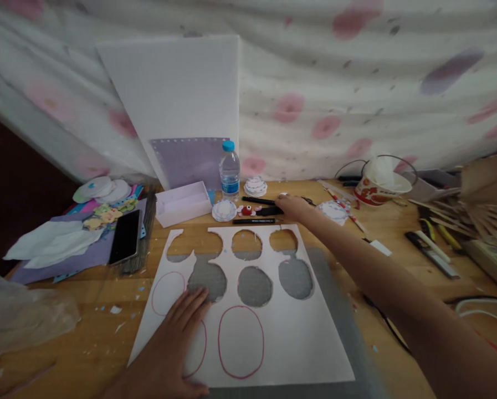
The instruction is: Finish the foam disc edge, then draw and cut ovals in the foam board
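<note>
My left hand (185, 321) lies with its fingers stretched out on a white sheet of board (306, 343). Several rounded holes are cut through this board, and red marker outlines of ovals (241, 342) show on its nearer part. At the back of the desk, my right hand (290, 206) reaches down with its fingers curled together. What they hold, if anything, is hidden. Close to that hand lie a black pen (254, 221), a dark green-ended pen (256, 200) and a black strap with a red cartoon figure (248, 210).
A water bottle (230, 172) stands behind a white open box (184, 203). Stacked paper discs (255, 187) sit nearby. On the left are a phone (126, 237) and papers; on the right, a paper bowl (381, 188) and a box cutter (431, 255). A grey mat (335, 293) lies beneath the board.
</note>
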`<action>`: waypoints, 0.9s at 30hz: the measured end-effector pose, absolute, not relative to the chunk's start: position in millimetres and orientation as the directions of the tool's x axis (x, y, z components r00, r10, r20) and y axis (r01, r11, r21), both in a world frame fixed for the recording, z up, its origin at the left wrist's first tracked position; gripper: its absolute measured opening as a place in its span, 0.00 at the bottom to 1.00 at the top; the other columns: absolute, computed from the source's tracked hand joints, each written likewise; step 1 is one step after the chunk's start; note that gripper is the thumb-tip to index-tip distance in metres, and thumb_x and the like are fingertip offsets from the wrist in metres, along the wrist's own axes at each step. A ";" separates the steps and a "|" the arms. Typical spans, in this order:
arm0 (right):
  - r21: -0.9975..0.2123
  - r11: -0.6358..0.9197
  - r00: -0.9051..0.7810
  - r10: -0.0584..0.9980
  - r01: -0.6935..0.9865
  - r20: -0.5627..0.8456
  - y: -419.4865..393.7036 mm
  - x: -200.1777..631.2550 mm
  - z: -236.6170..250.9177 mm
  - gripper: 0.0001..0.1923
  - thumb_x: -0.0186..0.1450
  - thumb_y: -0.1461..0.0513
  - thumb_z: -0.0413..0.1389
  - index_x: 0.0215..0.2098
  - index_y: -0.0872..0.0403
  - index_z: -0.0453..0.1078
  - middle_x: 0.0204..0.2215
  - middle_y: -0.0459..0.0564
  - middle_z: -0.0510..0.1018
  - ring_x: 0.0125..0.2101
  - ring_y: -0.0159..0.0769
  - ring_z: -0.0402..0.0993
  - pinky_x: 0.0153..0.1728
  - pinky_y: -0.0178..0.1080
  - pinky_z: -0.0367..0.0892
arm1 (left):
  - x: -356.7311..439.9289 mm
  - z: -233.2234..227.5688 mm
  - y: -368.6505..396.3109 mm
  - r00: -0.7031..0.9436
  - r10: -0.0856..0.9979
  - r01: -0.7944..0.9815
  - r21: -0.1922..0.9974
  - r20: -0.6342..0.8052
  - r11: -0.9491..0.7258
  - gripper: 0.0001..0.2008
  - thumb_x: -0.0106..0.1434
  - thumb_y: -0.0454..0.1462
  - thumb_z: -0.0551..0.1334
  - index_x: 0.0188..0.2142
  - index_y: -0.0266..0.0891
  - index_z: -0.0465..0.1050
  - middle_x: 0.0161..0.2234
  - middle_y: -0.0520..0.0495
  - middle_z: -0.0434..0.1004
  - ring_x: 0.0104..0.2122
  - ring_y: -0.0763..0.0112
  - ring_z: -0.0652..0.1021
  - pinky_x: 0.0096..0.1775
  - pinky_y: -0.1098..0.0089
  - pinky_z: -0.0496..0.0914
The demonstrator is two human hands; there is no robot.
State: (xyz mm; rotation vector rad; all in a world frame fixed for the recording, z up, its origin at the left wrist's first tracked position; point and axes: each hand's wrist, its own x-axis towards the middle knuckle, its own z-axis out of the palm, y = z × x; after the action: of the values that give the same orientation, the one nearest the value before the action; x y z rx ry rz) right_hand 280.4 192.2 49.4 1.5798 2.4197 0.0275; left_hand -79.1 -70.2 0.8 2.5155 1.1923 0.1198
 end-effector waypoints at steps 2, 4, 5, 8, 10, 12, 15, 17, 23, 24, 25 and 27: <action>0.158 0.419 -0.386 0.900 0.894 -0.202 197.8 279.6 46.8 0.15 0.63 0.70 0.53 0.48 0.61 0.72 0.48 0.64 0.76 0.48 0.45 0.73 0.47 0.41 0.66 | -78.9 0.1 -71.1 0.635 0.768 0.739 0.355 -0.082 -0.573 0.59 0.46 0.60 0.67 0.69 0.43 0.38 0.69 0.36 0.43 0.65 0.38 0.53 0.61 0.40 0.54; 0.151 0.431 -0.400 0.895 0.890 -0.198 201.5 278.3 47.2 0.14 0.62 0.72 0.52 0.45 0.61 0.72 0.47 0.63 0.77 0.46 0.45 0.74 0.46 0.41 0.65 | -78.5 -0.2 -71.6 0.641 0.763 0.732 0.362 -0.079 -0.577 0.59 0.47 0.62 0.65 0.69 0.42 0.38 0.69 0.36 0.43 0.65 0.38 0.53 0.61 0.40 0.54; 0.144 0.434 -0.405 0.894 0.889 -0.193 202.2 278.3 49.4 0.13 0.62 0.72 0.52 0.44 0.62 0.73 0.46 0.64 0.77 0.45 0.46 0.75 0.46 0.41 0.65 | -78.1 -0.1 -71.6 0.646 0.760 0.727 0.364 -0.073 -0.582 0.59 0.48 0.63 0.64 0.69 0.42 0.38 0.69 0.35 0.43 0.65 0.38 0.53 0.61 0.41 0.53; 0.112 0.424 -0.407 0.901 0.899 -0.150 194.9 284.7 64.6 0.09 0.63 0.71 0.53 0.41 0.64 0.72 0.42 0.66 0.78 0.42 0.45 0.75 0.44 0.41 0.64 | -76.3 1.8 -70.9 0.660 0.750 0.714 0.361 -0.057 -0.601 0.58 0.49 0.64 0.62 0.69 0.39 0.39 0.68 0.33 0.43 0.65 0.40 0.53 0.62 0.42 0.52; 0.074 0.407 -0.399 0.912 0.911 -0.100 178.5 294.4 79.3 0.09 0.66 0.69 0.50 0.40 0.65 0.70 0.40 0.66 0.77 0.40 0.42 0.74 0.43 0.39 0.63 | -74.7 3.6 -69.6 0.663 0.747 0.712 0.356 -0.054 -0.605 0.57 0.50 0.64 0.62 0.68 0.38 0.41 0.68 0.32 0.45 0.65 0.41 0.53 0.62 0.43 0.52; 0.012 0.379 -0.378 0.924 0.925 -0.053 150.5 306.7 92.9 0.14 0.70 0.67 0.41 0.44 0.66 0.66 0.37 0.64 0.76 0.36 0.37 0.74 0.39 0.37 0.63 | -73.3 4.9 -67.5 0.660 0.749 0.714 0.353 -0.054 -0.604 0.57 0.49 0.63 0.63 0.68 0.37 0.42 0.68 0.33 0.46 0.65 0.42 0.53 0.63 0.44 0.50; -0.116 0.347 -0.353 0.935 0.931 -0.034 90.6 323.3 102.7 0.15 0.72 0.63 0.37 0.46 0.60 0.63 0.31 0.56 0.75 0.29 0.34 0.71 0.31 0.35 0.65 | -72.7 5.6 -64.0 0.670 0.741 0.706 0.345 -0.044 -0.618 0.56 0.49 0.62 0.64 0.68 0.36 0.43 0.68 0.33 0.45 0.66 0.44 0.51 0.64 0.44 0.48; -0.395 0.333 -0.361 0.933 0.856 0.004 45.3 329.8 100.6 0.11 0.70 0.58 0.44 0.43 0.55 0.63 0.31 0.54 0.74 0.30 0.38 0.71 0.30 0.36 0.67 | -72.6 7.1 -63.7 0.678 0.734 0.699 0.343 -0.038 -0.628 0.57 0.49 0.61 0.64 0.68 0.36 0.42 0.68 0.33 0.44 0.66 0.44 0.50 0.64 0.45 0.46; -0.712 0.234 -0.520 0.828 0.662 -0.211 -57.1 326.4 75.8 0.20 0.71 0.56 0.43 0.60 0.48 0.53 0.41 0.51 0.75 0.35 0.37 0.73 0.37 0.37 0.71 | -59.4 23.9 -86.1 0.695 0.717 0.691 0.321 -0.048 -0.648 0.49 0.56 0.52 0.64 0.68 0.39 0.41 0.70 0.37 0.37 0.67 0.48 0.46 0.64 0.46 0.46; -0.736 0.212 -0.539 0.808 0.642 -0.238 -66.4 324.6 72.6 0.23 0.72 0.56 0.43 0.63 0.47 0.48 0.42 0.51 0.75 0.37 0.37 0.73 0.38 0.37 0.71 | -54.5 26.3 -92.3 0.711 0.702 0.677 0.321 -0.053 -0.662 0.47 0.58 0.51 0.63 0.68 0.40 0.41 0.70 0.38 0.35 0.68 0.48 0.45 0.64 0.46 0.47; -0.756 0.194 -0.555 0.791 0.625 -0.256 -73.8 322.9 70.2 0.26 0.72 0.57 0.44 0.66 0.46 0.43 0.44 0.52 0.75 0.38 0.36 0.74 0.39 0.38 0.72 | -49.2 27.9 -98.4 0.725 0.686 0.664 0.322 -0.058 -0.675 0.46 0.59 0.50 0.63 0.68 0.41 0.41 0.70 0.39 0.34 0.68 0.47 0.45 0.64 0.46 0.47; -0.773 0.178 -0.580 0.765 0.609 -0.280 -84.0 319.6 67.7 0.31 0.71 0.57 0.45 0.68 0.44 0.35 0.49 0.53 0.73 0.43 0.37 0.74 0.44 0.40 0.71 | -38.9 28.2 -109.1 0.752 0.655 0.637 0.330 -0.066 -0.697 0.43 0.60 0.49 0.61 0.68 0.43 0.43 0.70 0.40 0.35 0.68 0.47 0.45 0.64 0.46 0.48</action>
State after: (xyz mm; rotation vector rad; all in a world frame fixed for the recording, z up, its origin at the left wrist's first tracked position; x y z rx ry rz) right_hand 319.6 -84.0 67.7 1.4974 2.5361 -1.5176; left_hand -38.9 -109.1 28.2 2.6184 0.9976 0.0798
